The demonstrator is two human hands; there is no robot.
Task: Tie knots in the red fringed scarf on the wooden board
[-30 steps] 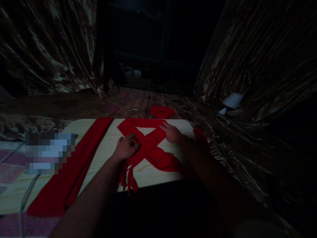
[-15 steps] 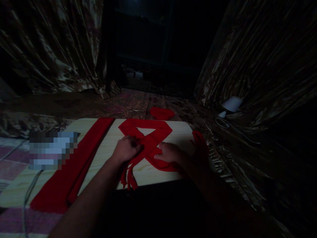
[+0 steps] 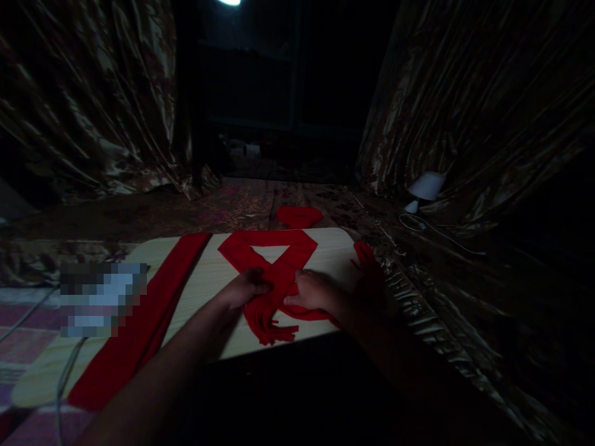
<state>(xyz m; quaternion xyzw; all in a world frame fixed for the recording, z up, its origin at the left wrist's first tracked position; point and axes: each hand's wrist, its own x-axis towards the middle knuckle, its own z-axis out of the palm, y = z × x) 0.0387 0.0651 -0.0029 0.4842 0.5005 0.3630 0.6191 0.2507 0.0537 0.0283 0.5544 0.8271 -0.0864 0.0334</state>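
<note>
A red fringed scarf (image 3: pixel 274 237) lies on a pale wooden board (image 3: pixel 207 310). It forms a loop with a three-cornered gap at the top, and its two ends cross below. My left hand (image 3: pixel 242 290) has its fingers closed on the left edge of the scarf near the crossing. Beneath it the fringed end hangs toward the board's front edge, tassels swept to the right. On the other side, my right hand (image 3: pixel 313 291) pinches the scarf just right of the crossing. The other end runs out under the right hand and is partly hidden by it.
A long folded red cloth (image 3: pixel 139 337) lies along the board's left side, beside a blurred-out object (image 3: pixel 100 297) with a cable. More red fabric (image 3: pixel 299 215) sits behind the board. At right stands a small white lamp (image 3: pixel 426 186). Patterned curtains (image 3: pixel 106 111) hang behind.
The fringed end has swung right and its tassels now lie bunched rightward. My left hand has shifted slightly right along the scarf. The whole view has tilted a little.
</note>
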